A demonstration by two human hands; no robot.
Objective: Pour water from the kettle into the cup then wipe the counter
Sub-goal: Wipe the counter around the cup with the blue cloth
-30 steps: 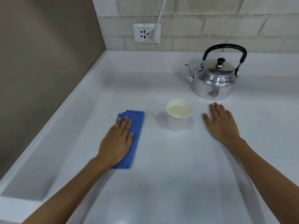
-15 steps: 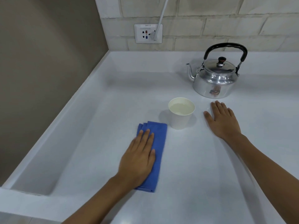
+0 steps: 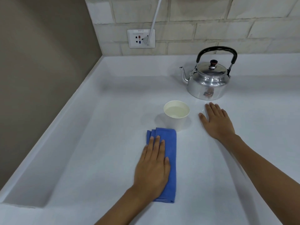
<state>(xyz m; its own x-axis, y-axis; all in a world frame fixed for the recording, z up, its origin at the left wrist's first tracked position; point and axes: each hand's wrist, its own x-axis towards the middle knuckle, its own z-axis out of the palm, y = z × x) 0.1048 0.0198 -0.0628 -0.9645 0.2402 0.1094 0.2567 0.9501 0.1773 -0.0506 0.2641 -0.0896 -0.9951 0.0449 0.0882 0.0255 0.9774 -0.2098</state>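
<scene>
A silver kettle (image 3: 208,82) with a black handle stands upright at the back right of the white counter (image 3: 105,143). In front of it sits a white paper cup (image 3: 176,117) holding water. A folded blue cloth (image 3: 170,150) lies flat just in front of the cup, its far edge almost touching the cup's base. My left hand (image 3: 154,166) presses palm-down on the cloth, fingers together. My right hand (image 3: 215,120) rests flat on the counter to the right of the cup, fingers spread, holding nothing.
A raised white lip runs along the counter's left side against a brown wall (image 3: 40,70). On the brick back wall is a wall socket (image 3: 140,38) with a white cable (image 3: 154,18) plugged in, running upward.
My left hand has slid the blue cloth to the right across the counter, from left of the cup to directly in front of it. My right hand, the cup and the kettle stayed put.
</scene>
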